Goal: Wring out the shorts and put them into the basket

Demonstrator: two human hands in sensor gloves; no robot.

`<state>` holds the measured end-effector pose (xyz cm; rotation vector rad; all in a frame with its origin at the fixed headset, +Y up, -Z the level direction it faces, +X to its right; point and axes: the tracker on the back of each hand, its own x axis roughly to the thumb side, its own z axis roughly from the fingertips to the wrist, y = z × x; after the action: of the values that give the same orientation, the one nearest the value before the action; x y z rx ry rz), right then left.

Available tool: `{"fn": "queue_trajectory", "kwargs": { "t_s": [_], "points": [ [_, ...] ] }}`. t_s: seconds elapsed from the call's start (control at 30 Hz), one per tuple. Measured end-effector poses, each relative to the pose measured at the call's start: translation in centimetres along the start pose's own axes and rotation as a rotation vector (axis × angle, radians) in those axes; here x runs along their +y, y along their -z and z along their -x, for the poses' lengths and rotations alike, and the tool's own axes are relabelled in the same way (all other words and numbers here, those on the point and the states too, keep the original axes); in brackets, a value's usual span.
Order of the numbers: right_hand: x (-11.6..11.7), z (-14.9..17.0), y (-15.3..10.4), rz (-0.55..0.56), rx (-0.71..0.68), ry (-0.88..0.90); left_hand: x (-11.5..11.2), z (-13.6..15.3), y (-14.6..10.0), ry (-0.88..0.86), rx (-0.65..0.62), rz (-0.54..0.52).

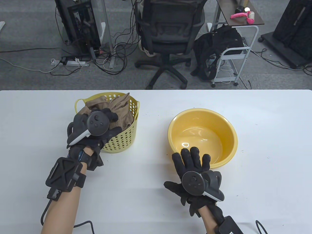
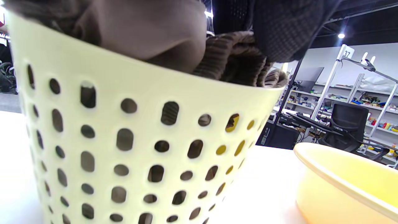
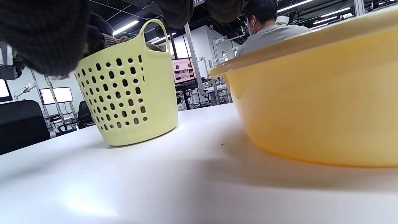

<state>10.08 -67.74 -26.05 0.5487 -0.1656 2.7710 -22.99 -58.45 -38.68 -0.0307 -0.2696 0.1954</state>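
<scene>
Shorts in the basket, left hand on top of them.

The left hand (image 1: 97, 126) reaches over the near rim, its fingers curled down onto the brown shorts (image 1: 119, 109), which are bunched inside the pale yellow basket (image 1: 121, 141). The right hand (image 1: 195, 168) lies flat on the white table (image 1: 268, 170), fingers straight and holding nothing, fingertips at the near rim of the yellow basin (image 1: 226, 131), just right of the basket.

perforated pale-yellow basket (image 2: 140, 124) close up on white worktop (image 2: 264, 174) | brown ribbed shorts (image 2: 230, 59) bunched over its rim | left hand's gloved fingers (image 2: 279, 28) above them | yellow basin (image 2: 342, 186) lower right
</scene>
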Motion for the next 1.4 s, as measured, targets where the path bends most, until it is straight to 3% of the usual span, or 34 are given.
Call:
{"fn": "queue_trajectory", "kwargs": {
  "t_s": [0.3, 0.6, 0.9, 1.4],
  "points": [
    [-0.1, 0.1, -0.1, 0.000, 0.003, 0.005, 0.2, -1.3, -2.2, 0.087, -0.064, -0.025],
    [0.0, -0.1, -0.1, -0.020, -0.005, 0.004, -0.1, -3.8, -7.0, 0.015, -0.199, -0.120],
    [0.0, -0.3, -0.2, -0.028, -0.018, 0.005, -4.0, -6.5, -10.4, 0.077, -0.298, -0.147],
    [0.1, -0.5, -0.3, -0.047, -0.026, 0.001, -9.8, -6.9, -10.7, 0.090, -0.306, -0.051]
  ]
}}
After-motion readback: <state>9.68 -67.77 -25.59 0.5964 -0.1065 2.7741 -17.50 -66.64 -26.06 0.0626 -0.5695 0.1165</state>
